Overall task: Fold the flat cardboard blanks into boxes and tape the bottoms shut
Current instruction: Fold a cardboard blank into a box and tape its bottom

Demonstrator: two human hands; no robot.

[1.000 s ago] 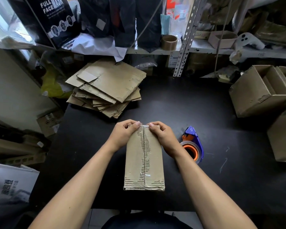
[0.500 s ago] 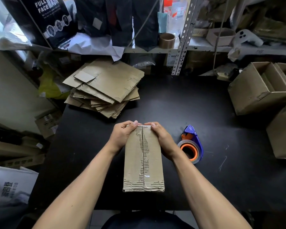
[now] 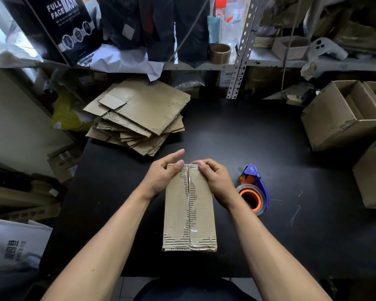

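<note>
Dim, window-lit from left; wide-angle edge distortion.

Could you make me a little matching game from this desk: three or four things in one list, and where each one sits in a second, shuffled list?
Things:
1. taped box
2. tape dispenser
3. stack of flat blanks
4. brown tape roll

Places:
A. on the shelf behind the table
B. far left corner of the table
C. between both hands, mid-table
D. on the table just right of the right hand

Pairs: 1-C, 2-D, 3-B, 4-A
</note>
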